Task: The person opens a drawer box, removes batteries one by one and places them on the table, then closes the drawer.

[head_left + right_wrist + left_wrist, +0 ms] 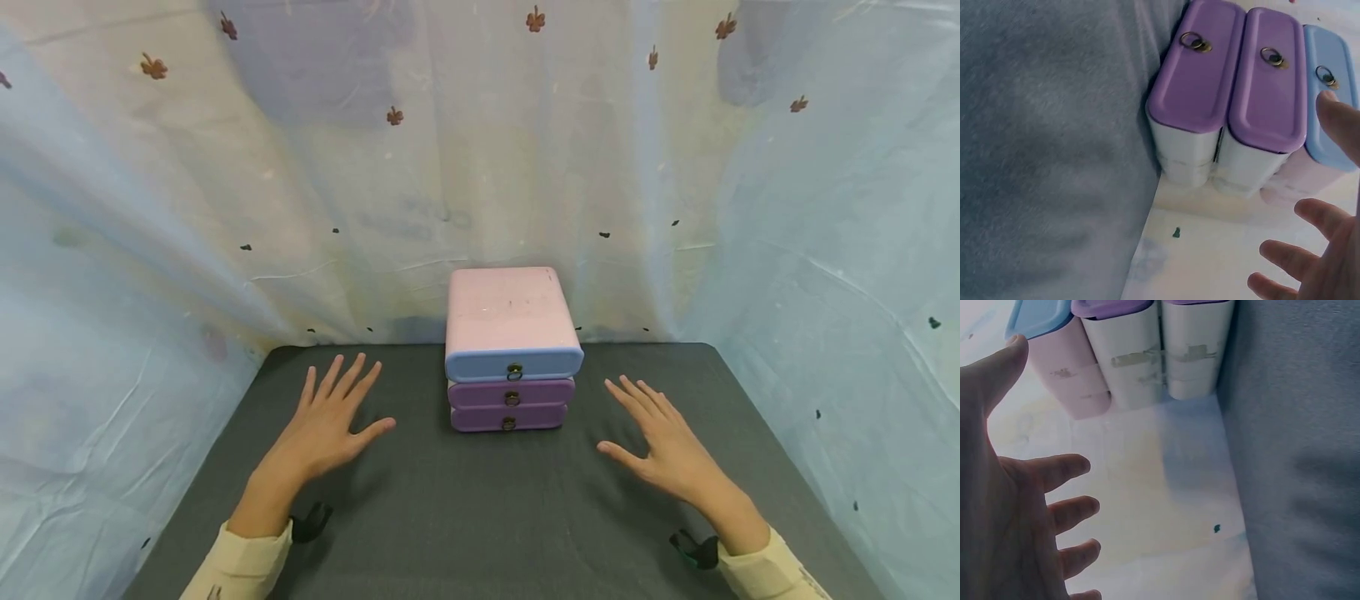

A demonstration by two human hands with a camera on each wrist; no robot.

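A small stacked drawer box stands at the back middle of the table. Its top and upper casing are pink, with a blue drawer front above two purple drawer fronts; each front carries a brass ring pull. All the drawers sit closed. To the left of the box my left hand hovers with fingers spread, holding nothing. On the other side my right hand is held out likewise, fingers straight and thumb apart, touching nothing. In the left wrist view, tape shows on the white casing's side.
A dark grey cloth covers the table. Behind it and along both sides hangs a pale curtain with small leaf marks. Black straps circle both wrists, next to cream sleeves.
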